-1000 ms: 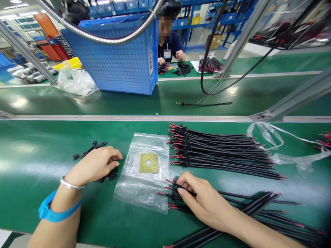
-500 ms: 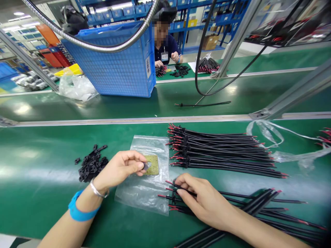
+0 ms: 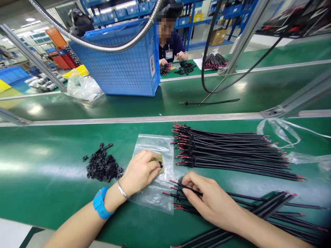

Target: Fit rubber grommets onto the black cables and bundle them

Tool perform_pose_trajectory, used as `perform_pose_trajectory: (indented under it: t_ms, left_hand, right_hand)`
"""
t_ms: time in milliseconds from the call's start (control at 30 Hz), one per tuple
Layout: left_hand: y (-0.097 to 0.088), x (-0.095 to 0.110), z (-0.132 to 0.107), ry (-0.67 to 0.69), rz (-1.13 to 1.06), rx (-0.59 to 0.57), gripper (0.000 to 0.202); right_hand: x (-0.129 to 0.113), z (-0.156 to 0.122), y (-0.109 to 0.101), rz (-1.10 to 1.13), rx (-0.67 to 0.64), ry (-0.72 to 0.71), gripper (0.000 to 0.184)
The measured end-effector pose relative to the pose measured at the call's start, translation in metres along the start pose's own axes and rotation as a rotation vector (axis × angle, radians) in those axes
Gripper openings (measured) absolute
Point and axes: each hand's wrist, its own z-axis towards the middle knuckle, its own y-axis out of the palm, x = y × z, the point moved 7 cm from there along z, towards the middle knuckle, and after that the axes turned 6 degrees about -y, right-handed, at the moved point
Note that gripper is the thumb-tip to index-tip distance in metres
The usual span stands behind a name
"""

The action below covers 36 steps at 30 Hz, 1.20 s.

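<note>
My left hand [image 3: 143, 170] is closed in a pinch on a small black part [image 3: 160, 164], at the right side of a flat yellowish-green block [image 3: 160, 157]. That block lies on a clear plastic bag [image 3: 155, 199], partly covered by my fingers. To the left is a pile of small black parts with holes [image 3: 103, 165]. My right hand [image 3: 204, 196] grips a black cable [image 3: 193, 189] between thumb and fingers, its red wire end pointing left. More loose black cables [image 3: 269, 203] lie beneath and beside this hand, some crossing.
A row of black cables with red wire ends [image 3: 232, 148] lies behind my right hand. Clear plastic strips [image 3: 279, 134] lie at its right. Beyond the metal rail [image 3: 129, 119] stand a blue crate [image 3: 124, 65] and a hanging black hose [image 3: 204, 65]. A co-worker [image 3: 172, 48] sits opposite.
My left hand has moved right and turned palm down, bringing the small black part against the block's right side. My right hand keeps its grip on the cable. The whole view has shifted slightly.
</note>
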Motion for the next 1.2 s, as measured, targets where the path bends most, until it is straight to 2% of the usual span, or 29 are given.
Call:
perform_pose_trajectory:
  t_ms: [100, 167, 267, 367, 433, 500, 667, 800, 1067, 1200]
  left_hand:
    - [0.007, 0.007, 0.0, 0.051, 0.069, -0.097, 0.019]
    - [0.005, 0.007, 0.001, 0.013, -0.025, -0.088, 0.016]
    - [0.007, -0.002, 0.0, -0.229, -0.432, -0.061, 0.009]
    - [0.026, -0.005, -0.01, -0.534, -0.925, -0.14, 0.014]
    - [0.034, 0.001, -0.015, -0.617, -1.124, -0.174, 0.02]
    - [0.037, 0.007, -0.017, -0.629, -1.217, -0.177, 0.026]
    - [0.036, 0.01, -0.016, -0.599, -1.364, -0.178, 0.029]
    - [0.04, 0.009, -0.018, -0.641, -1.448, -0.195, 0.035]
    - [0.047, 0.009, -0.023, -0.677, -1.334, -0.275, 0.032]
    - [0.037, 0.017, -0.021, -0.565, -1.195, -0.292, 0.024]
  right_hand:
    - [0.0, 0.0, -0.001, -0.002, 0.003, 0.011, 0.007]
    - [0.0, 0.001, -0.002, 0.001, 0.01, 0.02, 0.009]
    - [-0.001, 0.0, -0.004, 0.014, 0.029, 0.015, 0.014]
    - [-0.005, 0.0, -0.007, 0.015, 0.063, -0.017, 0.017]
    - [-0.007, 0.0, -0.008, 0.013, 0.089, -0.039, 0.017]
    - [-0.008, -0.001, -0.01, 0.006, 0.108, -0.054, 0.016]
    - [-0.009, -0.001, -0.013, -0.038, 0.131, -0.066, 0.017]
    - [-0.01, -0.003, -0.013, -0.074, 0.126, -0.073, 0.016]
    - [-0.018, -0.01, -0.002, -0.232, 0.072, -0.233, 0.014]
    - [-0.016, -0.012, 0.001, -0.279, 0.025, -0.228, 0.016]
